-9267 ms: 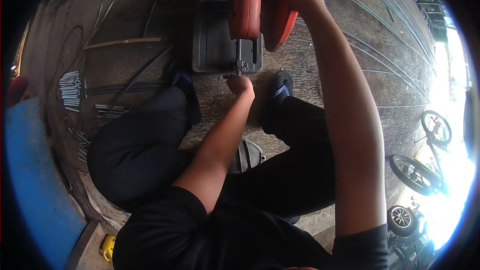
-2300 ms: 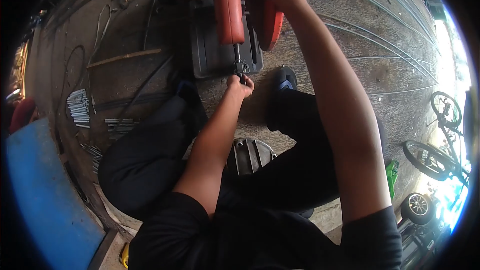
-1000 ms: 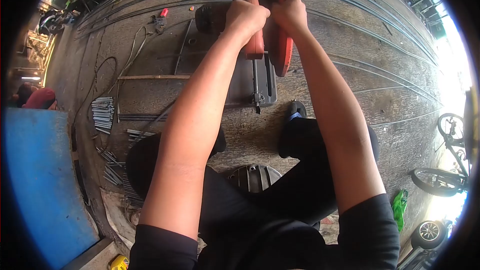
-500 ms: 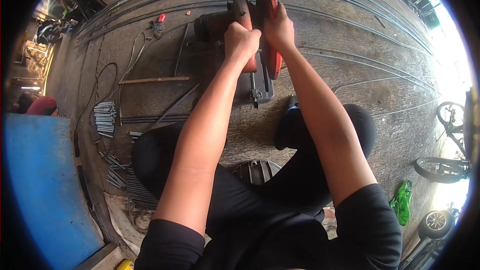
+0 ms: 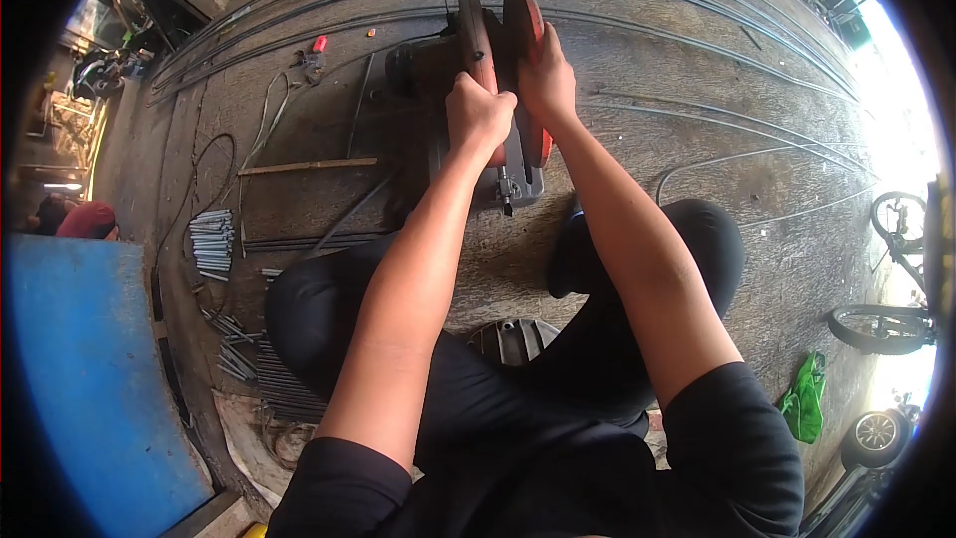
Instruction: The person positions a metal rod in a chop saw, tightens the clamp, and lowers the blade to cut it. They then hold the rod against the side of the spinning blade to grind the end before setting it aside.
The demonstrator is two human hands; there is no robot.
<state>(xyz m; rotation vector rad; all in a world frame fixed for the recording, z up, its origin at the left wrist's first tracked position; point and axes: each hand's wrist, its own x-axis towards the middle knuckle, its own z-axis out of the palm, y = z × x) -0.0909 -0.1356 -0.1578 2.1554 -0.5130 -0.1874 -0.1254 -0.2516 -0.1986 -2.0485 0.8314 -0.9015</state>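
Observation:
In the head view, a cut-off saw with a dark motor and a red blade guard stands on the floor before my crossed legs. My left hand is closed around the lower part of the red guard. A large red cutting disc stands upright just right of the guard, held at its right side by my right hand. Whether the disc sits on the saw's spindle is hidden. Below my left hand, the saw's metal vise screw shows on the base.
Long metal rods curve across the floor beyond the saw. Short cut rods lie in bundles at left, near a wooden stick. A blue sheet fills the lower left. A green bag and a bicycle wheel are at right.
Both hands have come slightly nearer to me and to the left, the disc with them. Disc and guard appear a little closer together. Both hands keep their hold.

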